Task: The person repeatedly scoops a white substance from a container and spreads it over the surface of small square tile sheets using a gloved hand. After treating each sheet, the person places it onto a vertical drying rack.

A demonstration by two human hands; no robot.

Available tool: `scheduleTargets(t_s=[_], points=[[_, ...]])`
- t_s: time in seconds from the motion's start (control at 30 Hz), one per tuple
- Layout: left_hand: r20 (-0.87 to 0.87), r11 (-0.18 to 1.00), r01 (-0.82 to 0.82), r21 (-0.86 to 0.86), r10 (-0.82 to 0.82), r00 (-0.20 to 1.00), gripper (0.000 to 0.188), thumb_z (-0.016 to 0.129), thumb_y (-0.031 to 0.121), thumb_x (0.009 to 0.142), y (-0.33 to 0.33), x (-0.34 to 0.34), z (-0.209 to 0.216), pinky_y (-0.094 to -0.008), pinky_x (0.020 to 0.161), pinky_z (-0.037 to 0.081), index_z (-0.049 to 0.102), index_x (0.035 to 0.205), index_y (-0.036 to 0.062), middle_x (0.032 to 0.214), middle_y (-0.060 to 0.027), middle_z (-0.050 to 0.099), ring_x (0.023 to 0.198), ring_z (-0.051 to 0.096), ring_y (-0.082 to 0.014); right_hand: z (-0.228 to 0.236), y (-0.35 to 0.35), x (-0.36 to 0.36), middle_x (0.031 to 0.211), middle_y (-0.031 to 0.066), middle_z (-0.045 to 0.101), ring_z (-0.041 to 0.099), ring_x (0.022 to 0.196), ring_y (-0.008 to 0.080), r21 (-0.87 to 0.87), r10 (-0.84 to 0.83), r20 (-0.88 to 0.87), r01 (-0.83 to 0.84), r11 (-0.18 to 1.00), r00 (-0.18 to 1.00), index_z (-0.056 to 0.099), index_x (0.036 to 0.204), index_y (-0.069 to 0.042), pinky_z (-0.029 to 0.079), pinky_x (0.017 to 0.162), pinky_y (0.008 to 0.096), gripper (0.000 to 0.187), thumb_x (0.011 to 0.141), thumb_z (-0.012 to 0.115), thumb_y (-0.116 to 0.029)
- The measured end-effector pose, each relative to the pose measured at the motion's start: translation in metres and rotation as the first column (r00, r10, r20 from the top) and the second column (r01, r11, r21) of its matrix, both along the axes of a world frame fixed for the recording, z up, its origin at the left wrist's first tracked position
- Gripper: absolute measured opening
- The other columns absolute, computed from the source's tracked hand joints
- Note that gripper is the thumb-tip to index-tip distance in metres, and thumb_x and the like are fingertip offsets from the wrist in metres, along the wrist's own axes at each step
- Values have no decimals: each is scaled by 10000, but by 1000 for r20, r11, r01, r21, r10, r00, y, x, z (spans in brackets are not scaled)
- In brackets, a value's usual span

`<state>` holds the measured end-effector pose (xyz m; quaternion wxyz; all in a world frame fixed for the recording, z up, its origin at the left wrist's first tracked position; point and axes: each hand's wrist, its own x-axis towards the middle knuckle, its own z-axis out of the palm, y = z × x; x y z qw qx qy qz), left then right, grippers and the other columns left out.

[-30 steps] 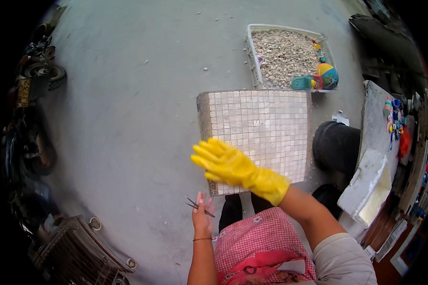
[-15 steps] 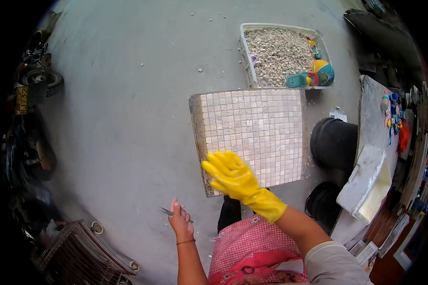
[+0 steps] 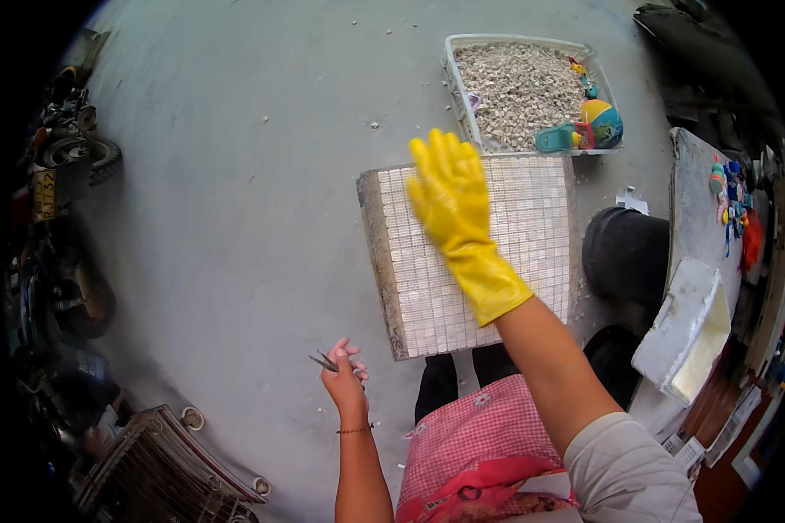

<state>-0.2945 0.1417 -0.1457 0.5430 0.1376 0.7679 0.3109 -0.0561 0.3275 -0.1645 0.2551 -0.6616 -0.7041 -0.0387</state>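
A square board of small pale mosaic tiles [image 3: 532, 253] set in a grid lies before me, with a rough, dark left edge. My right hand [image 3: 452, 192], in a yellow rubber glove, is stretched flat with its fingers slightly spread over the upper left of the tiles. Whether the palm touches them I cannot tell. Low and to the left of the board, my bare left hand [image 3: 347, 370] is closed around a pair of dark tweezers [image 3: 324, 360], whose tips point up and left.
Beyond the board stands a white plastic crate [image 3: 452, 83] of loose stone chips, with a colourful ball [image 3: 602, 122] and toys at its corner. Black buckets [image 3: 626, 254] and a white foam box [image 3: 680, 327] flank the right. A motorbike [image 3: 78, 152] stands far left, a metal rack [image 3: 161, 471] lower left.
My gloved right hand has moved away from me across the tiles, from the board's near left part to its far left part. My left hand still holds the tweezers, shifted slightly in view.
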Motion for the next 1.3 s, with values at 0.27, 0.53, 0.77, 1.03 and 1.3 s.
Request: scheduleTargets(t_s=[0.27, 0.53, 0.77, 1.03, 1.3], points=[[-92, 997, -43, 58, 48, 995, 324, 421, 220, 928, 34, -3, 10, -269, 591, 501, 515, 1149, 2, 940, -81, 570, 772, 574, -157, 19, -130, -60, 1324, 124, 442, 415, 1222, 268, -254, 383, -349, -479, 840, 856, 473, 1267, -80, 276, 1054, 392, 560, 765, 622, -278], [-159, 980, 184, 72, -171, 972, 306, 458, 185, 923, 55, 33, -15, -297, 687, 509, 530, 1128, -31, 1004, -111, 594, 882, 604, -188, 39, -188, 62, 1279, 138, 477, 442, 1198, 275, -422, 517, -338, -618, 663, 786, 508, 1232, -88, 283, 1052, 394, 493, 781, 611, -259], [-548, 874, 482, 62, -374, 748, 229, 503, -23, 844, 51, 80, -28, -308, 813, 469, 568, 1056, -81, 1046, -153, 546, 965, 586, -262, 72, -175, 149, 1285, 175, 465, 420, 1209, 323, -487, 83, -145, -145, 861, 986, 493, 1236, -50, 285, 1046, 404, 441, 818, 568, -171], [-617, 880, 471, -69, -408, 673, 133, 514, 1, 846, 61, 90, -26, -337, 739, 476, 544, 969, -42, 973, -166, 539, 862, 583, -281, 82, -164, 174, 1332, 160, 429, 392, 1247, 278, -492, -295, -487, 21, 870, 822, 424, 1286, -16, 260, 1054, 346, 396, 923, 455, -170], [-627, 873, 486, -41, -401, 667, 106, 545, 42, 841, 54, 82, -42, -351, 704, 448, 495, 907, -26, 911, -154, 527, 774, 557, -272, 90, -157, 181, 1305, 143, 463, 418, 1224, 244, -544, -431, -610, 43, 838, 665, 446, 1267, 3, 260, 1048, 322, 395, 938, 441, -215]])
